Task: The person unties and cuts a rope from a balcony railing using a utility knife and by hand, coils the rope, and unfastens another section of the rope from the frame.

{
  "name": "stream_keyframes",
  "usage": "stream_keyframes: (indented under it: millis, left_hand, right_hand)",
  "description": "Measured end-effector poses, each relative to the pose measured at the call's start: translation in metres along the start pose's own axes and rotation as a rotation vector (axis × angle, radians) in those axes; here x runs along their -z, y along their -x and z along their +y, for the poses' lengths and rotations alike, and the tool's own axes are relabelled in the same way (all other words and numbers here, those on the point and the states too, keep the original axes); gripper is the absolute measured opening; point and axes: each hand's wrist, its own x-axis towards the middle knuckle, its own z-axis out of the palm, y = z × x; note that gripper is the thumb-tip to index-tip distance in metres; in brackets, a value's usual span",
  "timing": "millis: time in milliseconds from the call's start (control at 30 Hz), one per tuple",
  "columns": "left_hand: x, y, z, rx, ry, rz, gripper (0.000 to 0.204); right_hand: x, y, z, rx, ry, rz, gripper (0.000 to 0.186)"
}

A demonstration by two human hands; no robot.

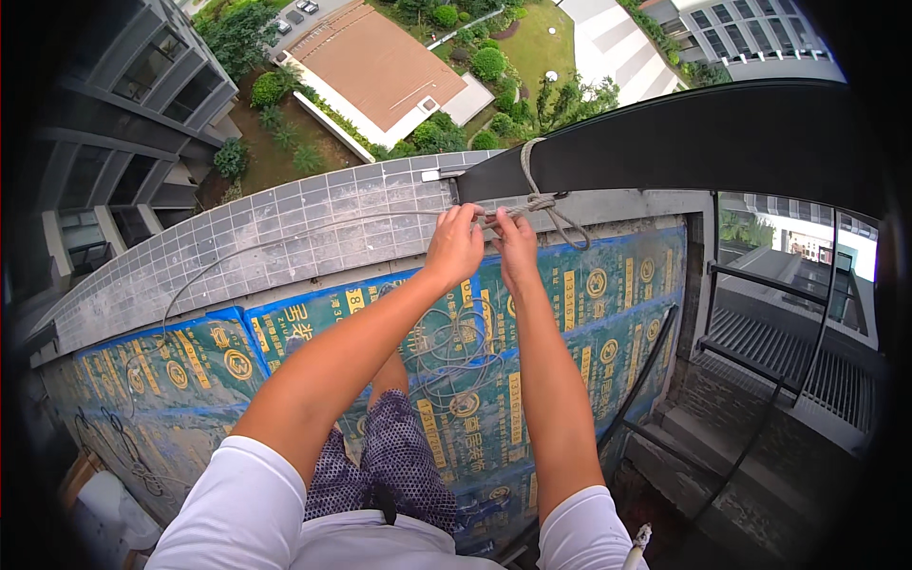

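Note:
A grey rope (366, 218) loops round a dark beam (655, 142) and is knotted on its near side, with a loose loop hanging to the right of the knot (540, 202). My left hand (456, 242) pinches the rope just left of the knot. Close beside it, my right hand (516, 245) has its fingers closed on the same rope near the knot. From my left hand the line runs left along a tiled parapet (313, 204) and drops toward the floor. Loose coils of line (446, 351) lie below, partly hidden by my left forearm.
Green printed protective sheeting (598, 351) with blue tape covers the surface below the parapet. Beyond the parapet is a long drop to gardens and a brown-roofed building (375, 62). Metal railings (769, 285) and a grating stand at the right. More dark cord (123, 437) lies far left.

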Motion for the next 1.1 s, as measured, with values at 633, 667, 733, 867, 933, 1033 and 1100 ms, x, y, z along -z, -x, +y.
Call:
stream_keyframes:
  millis: [633, 667, 733, 867, 933, 1033, 1100]
  left_hand:
    - [-0.063, -0.088, 0.002, -0.12, 0.097, -0.219, 0.026]
    - [-0.062, -0.089, 0.004, -0.116, 0.096, -0.22, 0.026]
    - [-0.058, -0.089, 0.02, 0.242, 0.417, -0.42, 0.023]
    - [-0.058, -0.088, 0.017, 0.305, 0.672, -0.297, 0.024]
    - [-0.055, -0.092, 0.01, 0.289, 0.64, -0.32, 0.027]
    - [-0.062, -0.091, 0.024, 0.261, 0.477, -0.449, 0.023]
    - [-0.064, -0.091, 0.013, 0.092, 0.324, -0.324, 0.022]
  right_hand:
    - [0.096, -0.042, -0.067, -0.044, 0.83, -0.319, 0.038]
    - [0.09, -0.044, -0.067, -0.048, 0.83, -0.321, 0.038]
    - [0.088, -0.046, -0.072, 0.277, 1.079, -0.36, 0.035]
    - [0.071, -0.061, -0.081, -0.072, 0.914, -0.407, 0.031]
    - [0.068, -0.06, -0.082, -0.212, 0.783, -0.373, 0.03]
    - [0.091, -0.056, -0.074, -0.296, 0.581, -0.192, 0.03]
    - [0.075, -0.059, -0.075, -0.248, 0.653, -0.213, 0.028]
